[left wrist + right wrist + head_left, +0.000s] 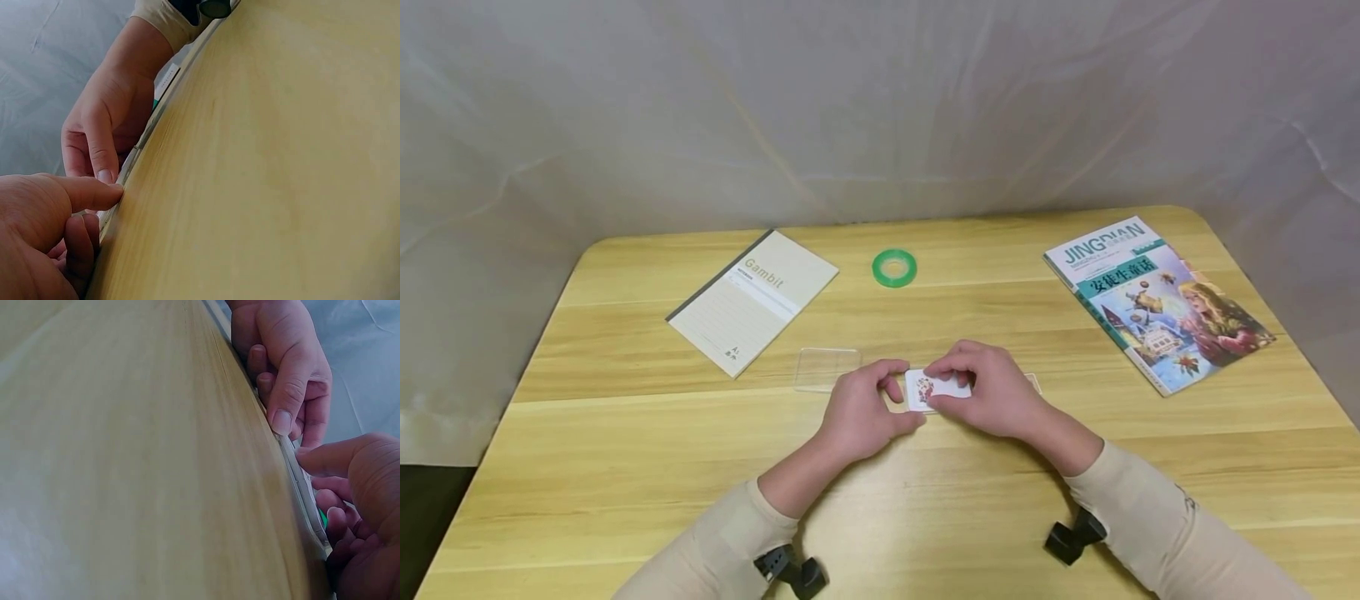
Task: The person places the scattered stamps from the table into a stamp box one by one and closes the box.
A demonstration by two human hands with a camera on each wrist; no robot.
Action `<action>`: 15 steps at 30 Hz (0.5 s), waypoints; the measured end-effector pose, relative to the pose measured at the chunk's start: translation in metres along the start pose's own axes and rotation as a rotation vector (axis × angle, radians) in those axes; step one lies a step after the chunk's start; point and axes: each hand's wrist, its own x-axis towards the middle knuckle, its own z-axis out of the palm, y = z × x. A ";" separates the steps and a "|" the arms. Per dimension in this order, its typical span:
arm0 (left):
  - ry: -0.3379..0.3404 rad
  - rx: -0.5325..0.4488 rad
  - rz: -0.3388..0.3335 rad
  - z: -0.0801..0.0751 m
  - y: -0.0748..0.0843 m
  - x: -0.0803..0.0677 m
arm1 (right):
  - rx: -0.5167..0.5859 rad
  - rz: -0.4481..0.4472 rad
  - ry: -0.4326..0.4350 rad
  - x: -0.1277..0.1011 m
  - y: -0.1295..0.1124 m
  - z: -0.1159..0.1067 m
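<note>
White card deck with red print, flat on wooden table, pinched by both hands

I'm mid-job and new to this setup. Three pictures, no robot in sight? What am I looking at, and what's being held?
No machine here: a person works bare-handed. The wide picture comes from a head camera; the two close ones from cameras on each wrist, skimming the wooden table. The left hand and right hand together pinch a small white card by its edges. Lying on the table: a clear plastic lid, a beige notebook, a green tape roll and a picture book.
</note>
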 end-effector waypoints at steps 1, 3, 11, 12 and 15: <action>0.000 0.001 0.000 0.000 0.000 0.000 | -0.001 0.000 -0.001 0.000 0.000 0.000; 0.001 0.002 -0.001 0.000 0.000 0.000 | 0.000 0.000 -0.001 0.000 -0.001 -0.001; 0.002 0.000 -0.009 0.000 0.000 -0.001 | 0.022 -0.016 0.020 -0.001 0.000 0.000; 0.001 -0.001 -0.010 0.000 0.000 -0.001 | 0.029 -0.020 0.025 -0.001 0.000 0.000; 0.000 -0.003 -0.009 0.000 0.000 -0.001 | 0.062 -0.026 0.044 -0.002 -0.001 -0.003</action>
